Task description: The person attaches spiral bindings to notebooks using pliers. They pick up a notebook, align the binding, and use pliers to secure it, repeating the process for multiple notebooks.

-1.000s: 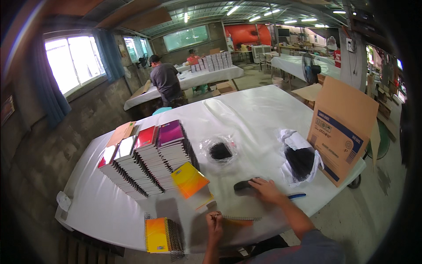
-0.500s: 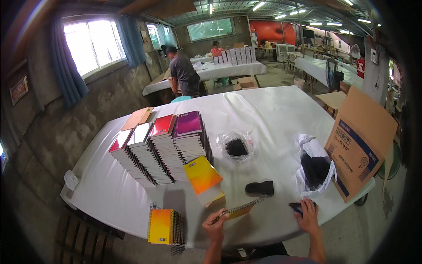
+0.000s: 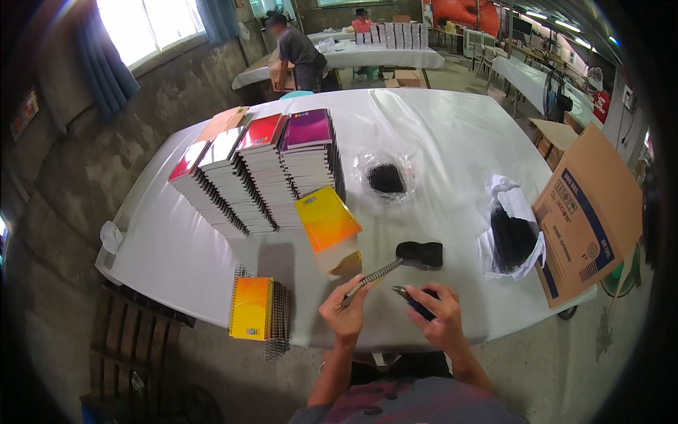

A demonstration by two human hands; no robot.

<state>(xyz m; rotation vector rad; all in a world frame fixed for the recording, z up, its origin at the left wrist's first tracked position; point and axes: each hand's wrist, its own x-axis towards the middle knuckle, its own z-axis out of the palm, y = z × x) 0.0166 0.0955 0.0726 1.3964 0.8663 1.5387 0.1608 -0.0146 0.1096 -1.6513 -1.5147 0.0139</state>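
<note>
My left hand (image 3: pixel 341 311) is closed on a spiral notebook (image 3: pixel 382 272), held nearly edge-on with its wire coil upward and pointing away to the right. In my right hand (image 3: pixel 441 318) is a pair of dark-handled pliers (image 3: pixel 421 304), its jaws pointing left toward the notebook's coil but apart from it. Just beyond the coil's far end lies a black shoe-shaped object (image 3: pixel 421 254) on the table. Past my left hand rest yellow notebooks (image 3: pixel 328 220). A shorter stack of yellow spiral notebooks (image 3: pixel 251 308) stands to the left, near the table edge.
Tall stacks of red, white and purple notebooks (image 3: pixel 261 177) stand at the left. Plastic bags with black coils (image 3: pixel 385 178) (image 3: pixel 512 237) lie at the middle and right. An open cardboard box (image 3: pixel 590 219) is at the right edge. A person (image 3: pixel 300 56) bends behind the table.
My right hand has come left from beside the white bag, bringing the pliers near the notebook. The notebook is now turned more edge-on, and the view has tilted downward.
</note>
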